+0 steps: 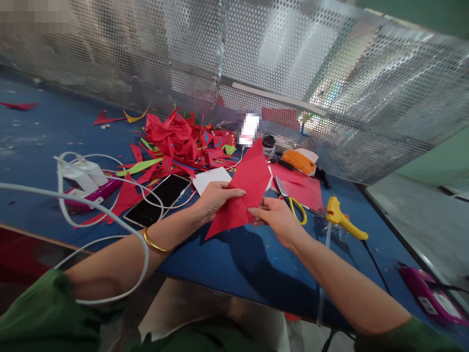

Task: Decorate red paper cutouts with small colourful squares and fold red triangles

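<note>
Above the near part of the blue surface (234,266), a red sheet (252,171) was held raised between two hands, tilted so that one broad face lay open to the wearer's view. The left hand (215,199) gripped it from the left, thumb flat on the face and the other fingers mostly hidden behind, probably to keep the sheet steady. The right hand (278,221) pinched its lower right edge, thumb and fingers close together on the paper; that narrow hold seemed suited to fine control at the edge. Both arms reached in from the near side, which kept the sheet between the wearer and the clutter.

Behind and to the left, red cut pieces (176,134) lay heaped loosely, with a few green strips among them, perhaps pushed back to leave working room in front. A dark-screened phone (157,200) rested near the left forearm, a white cable (141,234) looping over it (where the cable's far end went was hard to tell). Scissors (283,189) lay just beyond the right hand, yellow handles toward the wearer, presumably for easy pickup. Farther right rested a yellow glue gun (344,219), apart from the sheet.
</note>
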The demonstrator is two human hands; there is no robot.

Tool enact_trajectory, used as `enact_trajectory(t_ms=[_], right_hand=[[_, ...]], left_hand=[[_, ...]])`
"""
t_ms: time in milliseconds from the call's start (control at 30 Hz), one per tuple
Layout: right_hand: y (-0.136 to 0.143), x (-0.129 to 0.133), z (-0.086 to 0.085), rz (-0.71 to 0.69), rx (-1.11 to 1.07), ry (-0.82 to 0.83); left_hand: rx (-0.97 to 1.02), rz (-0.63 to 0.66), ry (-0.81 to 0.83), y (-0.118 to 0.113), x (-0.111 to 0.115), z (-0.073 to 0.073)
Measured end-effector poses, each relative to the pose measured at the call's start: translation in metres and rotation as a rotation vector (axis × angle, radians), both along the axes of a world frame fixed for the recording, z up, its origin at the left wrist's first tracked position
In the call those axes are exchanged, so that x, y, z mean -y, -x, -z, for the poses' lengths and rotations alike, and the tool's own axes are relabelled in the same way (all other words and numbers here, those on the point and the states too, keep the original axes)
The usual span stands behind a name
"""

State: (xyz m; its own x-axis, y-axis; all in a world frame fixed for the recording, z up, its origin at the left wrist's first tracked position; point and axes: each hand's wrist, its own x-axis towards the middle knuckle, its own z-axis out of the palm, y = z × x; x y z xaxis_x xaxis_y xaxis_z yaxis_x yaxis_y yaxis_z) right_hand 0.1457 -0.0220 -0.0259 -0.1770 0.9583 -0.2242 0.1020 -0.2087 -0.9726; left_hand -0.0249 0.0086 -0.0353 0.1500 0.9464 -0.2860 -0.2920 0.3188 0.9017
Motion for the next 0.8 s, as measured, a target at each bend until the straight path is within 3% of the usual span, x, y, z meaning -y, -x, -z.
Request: enact_trajectory(t_ms=[167, 200, 300, 367, 600, 800], right_hand=[[-0.015, 0.006, -0.007, -0.294, 0.14, 0.141], [-0.019, 0.005, -0.01, -0.269, 0.159, 0.127], [-0.03, -0.001, -0.017, 0.035, 0.108, -0.057], [-0.033, -0.006, -0.018, 0.152, 0.056, -0.124], [-0.032, -0.01, -0.01, 0.197, 0.024, -0.221], [-0.043, -0.016, -0.002, 0.147, 0.101, -0.214]], left_hand=[[-0.027, 0.007, 0.004, 0.004, -0.005, 0.0], [-0.042, 0.023, -0.001, 0.005, -0.005, -0.001], [-0.072, 0.111, -0.012, 0.005, -0.005, -0.002], [-0.11, 0.174, -0.007, 0.005, -0.003, -0.002], [-0.129, 0.324, 0.033, 0.008, 0.001, -0.007], [-0.204, 0.308, 0.024, 0.007, 0.001, -0.004]])
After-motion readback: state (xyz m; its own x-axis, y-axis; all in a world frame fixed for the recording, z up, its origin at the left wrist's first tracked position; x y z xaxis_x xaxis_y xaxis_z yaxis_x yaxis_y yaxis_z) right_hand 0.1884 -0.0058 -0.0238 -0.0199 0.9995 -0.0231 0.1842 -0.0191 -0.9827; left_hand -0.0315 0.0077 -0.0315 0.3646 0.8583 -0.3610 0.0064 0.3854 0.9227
